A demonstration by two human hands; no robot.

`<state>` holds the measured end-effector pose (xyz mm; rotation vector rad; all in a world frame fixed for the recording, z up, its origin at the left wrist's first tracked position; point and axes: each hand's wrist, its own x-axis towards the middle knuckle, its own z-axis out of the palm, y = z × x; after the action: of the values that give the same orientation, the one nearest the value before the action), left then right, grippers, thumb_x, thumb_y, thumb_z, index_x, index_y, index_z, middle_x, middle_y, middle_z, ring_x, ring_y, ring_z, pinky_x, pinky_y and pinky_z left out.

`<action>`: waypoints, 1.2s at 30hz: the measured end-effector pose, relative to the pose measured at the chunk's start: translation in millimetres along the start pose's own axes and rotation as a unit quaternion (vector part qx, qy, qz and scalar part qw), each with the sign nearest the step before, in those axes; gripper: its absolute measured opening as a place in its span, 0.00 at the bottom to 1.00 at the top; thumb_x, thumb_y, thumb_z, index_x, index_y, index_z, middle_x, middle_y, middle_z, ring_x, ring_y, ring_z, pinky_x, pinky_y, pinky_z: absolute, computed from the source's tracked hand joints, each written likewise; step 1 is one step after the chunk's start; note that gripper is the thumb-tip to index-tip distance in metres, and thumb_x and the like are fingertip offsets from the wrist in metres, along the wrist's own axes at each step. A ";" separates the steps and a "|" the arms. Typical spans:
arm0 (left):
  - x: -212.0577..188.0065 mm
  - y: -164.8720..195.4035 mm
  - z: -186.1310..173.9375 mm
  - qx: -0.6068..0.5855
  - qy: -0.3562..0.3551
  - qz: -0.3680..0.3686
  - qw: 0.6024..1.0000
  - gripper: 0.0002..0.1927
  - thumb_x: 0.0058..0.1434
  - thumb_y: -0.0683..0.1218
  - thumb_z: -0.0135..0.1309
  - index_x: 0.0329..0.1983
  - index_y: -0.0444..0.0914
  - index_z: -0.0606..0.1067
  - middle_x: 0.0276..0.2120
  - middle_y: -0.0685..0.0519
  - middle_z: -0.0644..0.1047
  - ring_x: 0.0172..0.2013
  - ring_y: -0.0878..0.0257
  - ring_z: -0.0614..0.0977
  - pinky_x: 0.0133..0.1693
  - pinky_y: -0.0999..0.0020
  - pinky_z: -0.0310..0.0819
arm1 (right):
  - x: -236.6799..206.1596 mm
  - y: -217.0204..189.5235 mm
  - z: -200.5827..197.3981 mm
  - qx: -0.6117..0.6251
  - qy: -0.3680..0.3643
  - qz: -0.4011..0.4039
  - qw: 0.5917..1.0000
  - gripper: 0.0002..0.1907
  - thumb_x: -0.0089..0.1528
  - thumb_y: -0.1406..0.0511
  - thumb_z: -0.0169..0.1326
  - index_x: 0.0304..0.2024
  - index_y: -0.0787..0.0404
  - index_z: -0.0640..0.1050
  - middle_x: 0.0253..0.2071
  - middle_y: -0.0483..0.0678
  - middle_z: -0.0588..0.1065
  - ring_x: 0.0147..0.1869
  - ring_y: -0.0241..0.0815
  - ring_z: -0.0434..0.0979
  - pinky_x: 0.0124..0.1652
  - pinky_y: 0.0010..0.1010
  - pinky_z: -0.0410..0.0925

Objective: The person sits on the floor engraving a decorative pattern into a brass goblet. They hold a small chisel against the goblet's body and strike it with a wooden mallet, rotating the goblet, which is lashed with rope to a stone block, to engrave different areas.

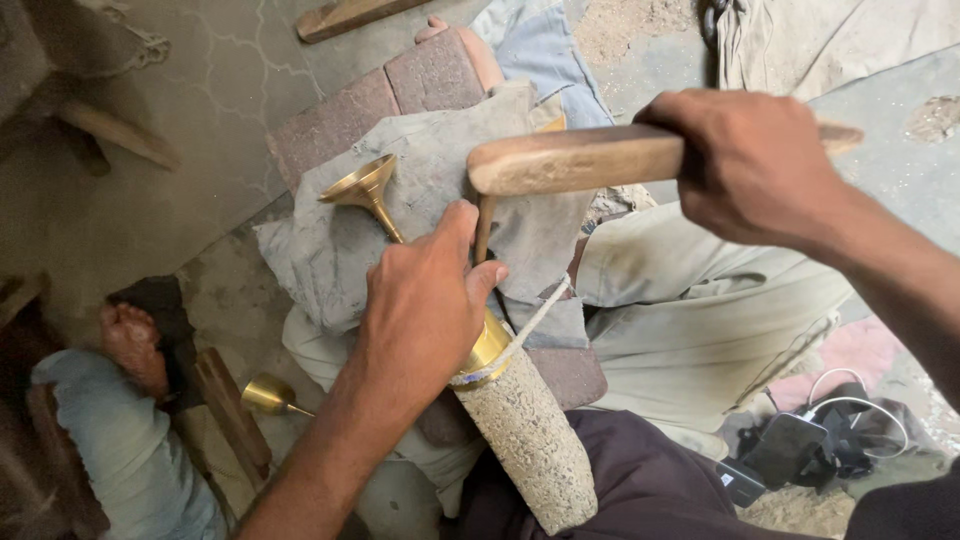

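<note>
My left hand (420, 300) grips a brass piece (487, 345) set in the top of a rough, sandy cylinder (530, 440). Its thumb and fingers also pinch a thin metal punch (483, 228) held upright on the brass. Above the punch, my right hand (755, 165) is closed around a wooden mallet (575, 160), its head level over the punch's top. A brass goblet-shaped piece (365, 190) lies on a grey cloth (330, 250) just beyond my left hand. A white cord (535, 315) wraps the cylinder's top.
Red bricks (400, 95) lie under the cloth. Another brass cup (268, 396) sits on the floor at lower left beside another person's bare foot (132, 345). A phone with a white cable (795, 445) lies at lower right. Wood scraps (345, 15) rest at the top.
</note>
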<state>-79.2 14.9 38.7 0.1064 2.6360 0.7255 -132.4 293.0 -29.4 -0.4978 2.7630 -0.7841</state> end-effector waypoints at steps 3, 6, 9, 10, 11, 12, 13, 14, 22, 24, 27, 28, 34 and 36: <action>-4.9 -0.9 2.0 0.010 0.029 0.028 0.999 0.19 0.58 0.46 0.64 0.45 0.35 0.68 0.28 0.37 0.79 0.33 0.35 0.81 0.35 0.42 0.73 | -0.2 -4.5 -5.0 0.035 -0.005 0.063 0.997 0.24 0.53 0.69 0.60 0.54 0.62 0.75 0.36 0.57 0.79 0.38 0.58 0.80 0.40 0.47 0.72; -9.1 -0.7 4.0 0.020 0.027 0.028 0.999 0.18 0.59 0.46 0.63 0.44 0.35 0.68 0.28 0.39 0.79 0.33 0.36 0.82 0.35 0.42 0.72 | -2.4 -6.0 -9.2 -0.048 -0.006 0.015 0.999 0.22 0.55 0.71 0.58 0.53 0.61 0.77 0.37 0.57 0.79 0.39 0.59 0.81 0.39 0.49 0.72; -10.4 0.3 4.9 0.021 0.028 0.028 0.999 0.19 0.59 0.46 0.63 0.45 0.35 0.68 0.30 0.39 0.80 0.33 0.36 0.81 0.34 0.42 0.72 | -5.8 -5.3 -9.8 -0.005 0.007 0.046 0.999 0.26 0.53 0.70 0.62 0.55 0.62 0.76 0.38 0.59 0.79 0.40 0.60 0.81 0.40 0.49 0.72; -10.7 0.8 5.1 0.020 0.025 0.027 0.999 0.19 0.59 0.46 0.63 0.45 0.35 0.68 0.30 0.39 0.80 0.33 0.37 0.82 0.34 0.43 0.72 | -7.2 -4.8 -9.1 0.045 0.012 0.085 0.995 0.29 0.51 0.68 0.64 0.56 0.64 0.75 0.38 0.60 0.78 0.41 0.60 0.81 0.40 0.48 0.73; -10.6 1.1 4.7 0.020 0.023 0.028 0.999 0.18 0.59 0.46 0.63 0.45 0.35 0.68 0.30 0.39 0.80 0.33 0.37 0.82 0.34 0.43 0.72 | -8.4 -4.0 -8.6 0.022 0.008 0.051 0.998 0.28 0.52 0.69 0.62 0.57 0.63 0.76 0.39 0.60 0.79 0.41 0.60 0.81 0.41 0.48 0.73; -10.4 1.5 4.4 0.020 0.019 0.029 0.999 0.18 0.59 0.46 0.63 0.45 0.35 0.68 0.29 0.39 0.80 0.33 0.37 0.82 0.34 0.43 0.73 | -10.2 -3.6 -7.4 -0.002 0.003 0.019 1.000 0.27 0.53 0.71 0.59 0.57 0.62 0.76 0.39 0.59 0.79 0.42 0.61 0.81 0.42 0.49 0.73; -11.3 2.3 4.0 0.016 0.016 0.033 0.999 0.18 0.59 0.46 0.63 0.45 0.35 0.68 0.30 0.39 0.80 0.33 0.37 0.82 0.35 0.43 0.73 | -11.8 -2.9 -6.4 -0.025 -0.002 -0.014 1.000 0.27 0.54 0.72 0.57 0.57 0.61 0.77 0.39 0.59 0.80 0.42 0.61 0.81 0.43 0.49 0.73; -11.9 2.9 3.5 0.013 0.013 0.037 0.999 0.18 0.60 0.45 0.63 0.44 0.35 0.68 0.30 0.39 0.80 0.34 0.37 0.82 0.35 0.43 0.73 | -13.5 -2.4 -5.1 -0.016 0.002 0.007 1.000 0.27 0.53 0.72 0.58 0.57 0.60 0.77 0.40 0.59 0.80 0.42 0.60 0.81 0.43 0.48 0.73; -7.7 8.2 -0.6 0.011 -0.036 0.028 0.999 0.16 0.60 0.45 0.62 0.44 0.35 0.69 0.28 0.41 0.80 0.33 0.41 0.84 0.34 0.48 0.75 | -31.1 -0.4 6.0 -0.052 -0.016 0.033 0.998 0.24 0.55 0.72 0.57 0.55 0.59 0.79 0.41 0.54 0.82 0.41 0.55 0.83 0.43 0.44 0.74; -7.2 9.9 -1.5 0.013 -0.038 0.026 0.999 0.16 0.60 0.45 0.62 0.44 0.34 0.69 0.28 0.41 0.80 0.33 0.40 0.84 0.33 0.48 0.75 | -36.4 0.1 8.5 0.090 -0.007 0.094 0.992 0.26 0.53 0.71 0.60 0.54 0.64 0.75 0.40 0.56 0.80 0.40 0.53 0.82 0.41 0.43 0.73; -5.7 11.5 -2.7 0.013 -0.053 0.029 0.998 0.16 0.60 0.45 0.62 0.45 0.34 0.69 0.28 0.40 0.80 0.33 0.41 0.84 0.35 0.48 0.76 | -40.4 2.4 10.4 0.014 -0.012 0.049 0.999 0.25 0.53 0.73 0.59 0.55 0.63 0.76 0.40 0.58 0.81 0.41 0.55 0.82 0.42 0.45 0.73; -5.5 11.7 -2.7 0.016 -0.053 0.036 0.998 0.16 0.60 0.45 0.62 0.44 0.34 0.69 0.29 0.40 0.80 0.34 0.41 0.84 0.35 0.48 0.76 | -41.5 3.1 11.0 -0.059 -0.017 0.011 0.998 0.25 0.54 0.74 0.57 0.55 0.61 0.77 0.41 0.58 0.81 0.42 0.56 0.82 0.42 0.46 0.74; -5.4 12.1 -2.7 0.012 -0.057 0.057 0.997 0.15 0.60 0.44 0.61 0.44 0.34 0.69 0.33 0.40 0.81 0.37 0.38 0.83 0.37 0.46 0.75 | -48.6 1.9 14.2 0.038 -0.054 0.109 0.992 0.28 0.52 0.70 0.61 0.56 0.63 0.75 0.37 0.59 0.80 0.39 0.54 0.81 0.40 0.44 0.74; -4.8 12.5 -2.1 0.022 -0.070 0.053 0.996 0.14 0.61 0.45 0.60 0.43 0.34 0.70 0.32 0.41 0.81 0.37 0.39 0.83 0.37 0.45 0.74 | -50.4 0.7 15.6 0.034 -0.076 0.156 0.984 0.28 0.53 0.68 0.62 0.57 0.60 0.75 0.37 0.58 0.80 0.37 0.53 0.82 0.40 0.43 0.75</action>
<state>-76.1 23.9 48.4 0.3002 2.5283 0.6676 -81.6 305.4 -36.6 -0.1005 2.5746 -0.7270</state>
